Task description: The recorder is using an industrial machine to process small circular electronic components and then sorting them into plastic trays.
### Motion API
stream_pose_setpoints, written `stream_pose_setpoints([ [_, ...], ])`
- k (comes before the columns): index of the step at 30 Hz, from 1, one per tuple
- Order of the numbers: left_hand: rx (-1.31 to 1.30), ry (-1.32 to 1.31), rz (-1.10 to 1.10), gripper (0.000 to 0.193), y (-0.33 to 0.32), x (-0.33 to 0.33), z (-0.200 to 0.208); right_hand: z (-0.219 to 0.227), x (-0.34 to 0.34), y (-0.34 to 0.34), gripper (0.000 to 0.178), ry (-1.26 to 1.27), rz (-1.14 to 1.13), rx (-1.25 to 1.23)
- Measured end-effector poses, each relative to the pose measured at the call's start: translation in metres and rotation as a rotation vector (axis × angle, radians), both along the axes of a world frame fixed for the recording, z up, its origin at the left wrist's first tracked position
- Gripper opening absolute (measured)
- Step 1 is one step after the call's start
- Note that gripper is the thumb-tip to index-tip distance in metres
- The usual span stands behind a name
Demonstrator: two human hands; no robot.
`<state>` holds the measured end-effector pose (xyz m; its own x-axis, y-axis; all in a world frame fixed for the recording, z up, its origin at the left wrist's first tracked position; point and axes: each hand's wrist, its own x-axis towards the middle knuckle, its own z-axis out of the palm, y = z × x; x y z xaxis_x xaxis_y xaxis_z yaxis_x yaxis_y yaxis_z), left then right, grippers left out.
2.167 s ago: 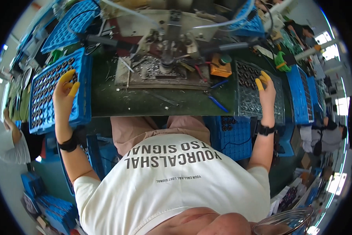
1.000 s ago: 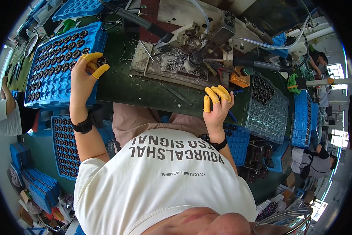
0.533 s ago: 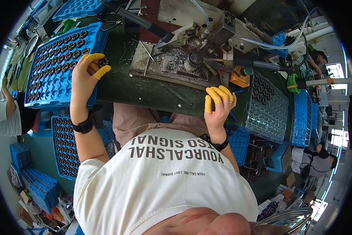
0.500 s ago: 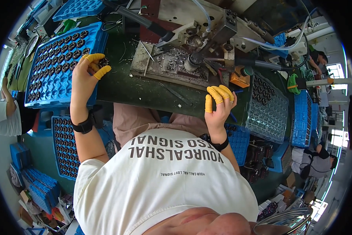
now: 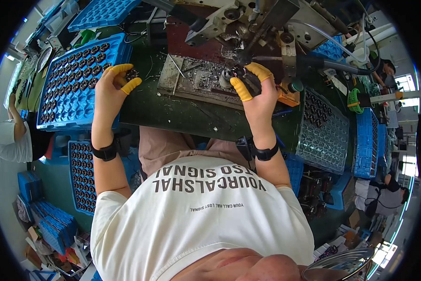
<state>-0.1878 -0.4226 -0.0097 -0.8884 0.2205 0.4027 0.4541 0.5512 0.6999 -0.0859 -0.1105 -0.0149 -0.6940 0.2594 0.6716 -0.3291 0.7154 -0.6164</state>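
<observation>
At far left, a co-worker's white sleeve point(image 5: 4, 140), well apart from the bench. Next, a blue tray point(image 5: 74, 100) with rows of round pockets, dark round parts filling the upper rows, lower rows bare. Tray's long axis running from lower left up toward upper right, tilted on the green bench point(image 5: 173, 117).

Left hand point(image 5: 109, 91) at the tray's right edge, fingers curled in, yellow-capped thumb point(image 5: 131, 85) and forefinger pinched on a small dark part point(image 5: 132, 74). Part too small to give an axis or heading; sits just off the tray's corner, above the bench. Black band point(image 5: 103, 152) on the wrist.

Centre: grey metal plate point(image 5: 196, 84) littered with swarf, lying flat, long side left to right.

Right hand point(image 5: 257, 96) raised to the press point(image 5: 266, 18), fingers half closed. Yellow-capped thumb point(image 5: 241, 89) and forefinger point(image 5: 259, 71) gripping a second dark part point(image 5: 231, 75) at the fixture under the press head. Shape mostly hidden by fingers; axis not clear. Black band on this wrist too.

Just right of the hand, an orange block point(image 5: 290, 98). Further right, a clear pocketed tray point(image 5: 320, 126) with a few dark parts in its upper pockets, then a blue crate point(image 5: 365, 140) standing on edge.
</observation>
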Motion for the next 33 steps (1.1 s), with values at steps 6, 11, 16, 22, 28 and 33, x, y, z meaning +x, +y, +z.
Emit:
stream_pose_setpoints([
  [6,0.135,0.161,-0.383,0.039,0.11,0.02,0.03,-0.008,0.034,0.022,0.04,-0.027,-0.099,-0.165],
  [11,0.174,0.198,-0.497,0.04,0.158,0.017,0.017,-0.012,0.07,0.041,0.039,-0.028,-0.188,-0.09],
  [16,0.076,0.024,-0.513,0.043,0.157,0.018,0.023,-0.018,0.091,0.055,0.039,-0.053,-0.283,-0.093],
  [22,0.012,-0.018,-0.529,0.041,0.16,0.018,0.025,-0.019,0.08,0.067,0.041,-0.033,-0.33,-0.003],
  [28,0.014,0.085,-0.526,0.052,0.142,0.023,0.01,-0.015,0.058,0.079,0.039,-0.08,-0.371,0.232],
  [33,-0.124,-0.007,-0.436,0.025,0.065,0.007,0.036,-0.027,0.066,0.09,0.04,-0.11,-0.367,0.409],
])
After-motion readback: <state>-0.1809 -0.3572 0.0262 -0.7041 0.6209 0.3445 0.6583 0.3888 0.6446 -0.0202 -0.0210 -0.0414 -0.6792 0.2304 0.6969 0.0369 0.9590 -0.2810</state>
